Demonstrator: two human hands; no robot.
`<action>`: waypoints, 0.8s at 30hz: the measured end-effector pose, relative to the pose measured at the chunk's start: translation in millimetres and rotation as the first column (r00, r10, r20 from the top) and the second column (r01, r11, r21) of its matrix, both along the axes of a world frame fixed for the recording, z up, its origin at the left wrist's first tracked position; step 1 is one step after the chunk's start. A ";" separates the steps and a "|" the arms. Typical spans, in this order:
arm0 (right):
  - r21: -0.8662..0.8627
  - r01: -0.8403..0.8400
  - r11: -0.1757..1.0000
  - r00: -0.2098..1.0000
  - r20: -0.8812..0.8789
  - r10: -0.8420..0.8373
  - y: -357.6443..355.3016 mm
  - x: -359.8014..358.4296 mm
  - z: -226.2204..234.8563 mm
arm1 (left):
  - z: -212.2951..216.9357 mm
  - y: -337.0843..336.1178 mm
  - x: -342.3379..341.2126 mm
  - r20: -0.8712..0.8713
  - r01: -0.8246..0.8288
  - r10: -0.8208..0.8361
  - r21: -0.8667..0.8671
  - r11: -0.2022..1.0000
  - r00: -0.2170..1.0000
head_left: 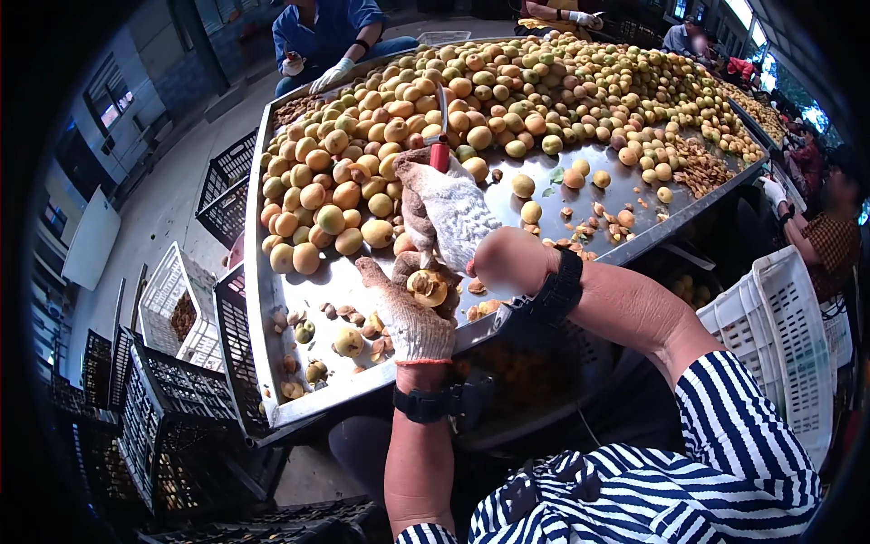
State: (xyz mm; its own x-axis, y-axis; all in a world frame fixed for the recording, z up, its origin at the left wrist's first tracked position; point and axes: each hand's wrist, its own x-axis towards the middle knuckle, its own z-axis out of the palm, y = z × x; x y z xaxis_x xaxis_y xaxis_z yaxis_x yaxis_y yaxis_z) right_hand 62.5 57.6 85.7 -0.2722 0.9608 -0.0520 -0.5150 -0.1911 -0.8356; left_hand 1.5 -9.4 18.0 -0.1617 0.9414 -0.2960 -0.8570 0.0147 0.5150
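Knife (439,158) | axis forward, blade (444,111) foremost | right hand (453,213) clenched round it | left hand (406,315) cupping split fruit (427,288)

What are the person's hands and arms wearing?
The left hand and right hand wear white knitted gloves, stained brown on the fingers. The left glove's cuff has an orange-red edge. Each wrist has a black band, left and right. The sleeves have dark navy and white stripes.

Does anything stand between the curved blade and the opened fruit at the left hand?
Yes, the right hand gripping the red handle: in this view it lies between the blade and the opened fruit.
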 end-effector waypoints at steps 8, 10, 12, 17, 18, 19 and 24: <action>0.255 0.013 0.967 0.991 0.127 -0.047 -19.3 20.1 -22.7 | -9.4 1.1 0.8 -0.198 0.016 -0.012 0.021 1.000 0.980; 0.266 0.041 0.963 0.987 0.138 -0.080 -19.1 17.9 -23.1 | -6.3 2.1 5.5 -0.188 -0.011 0.016 0.023 1.000 0.982; 0.130 0.030 0.991 0.990 0.134 -0.047 -18.6 16.7 -20.9 | -5.9 1.9 6.4 -0.191 -0.004 0.011 0.037 0.999 0.982; 0.348 0.063 0.936 0.917 0.349 -0.191 -25.2 3.9 -28.3 | -10.2 -1.0 5.8 -0.147 -0.083 0.079 -0.019 0.996 0.986; 0.538 0.146 0.830 0.871 0.329 -0.366 -24.4 -1.8 -30.3 | -11.2 -1.8 4.4 -0.117 -0.085 0.087 0.020 0.996 0.989; 0.381 0.155 0.912 0.915 0.292 -0.278 -23.8 -3.3 -31.4 | -10.7 -2.7 5.3 -0.155 -0.116 0.126 0.072 0.991 0.980; -0.104 0.155 0.983 0.984 0.110 -0.143 -13.0 -13.0 -23.1 | -5.7 -4.6 18.2 -0.308 -0.257 0.277 0.104 0.961 0.910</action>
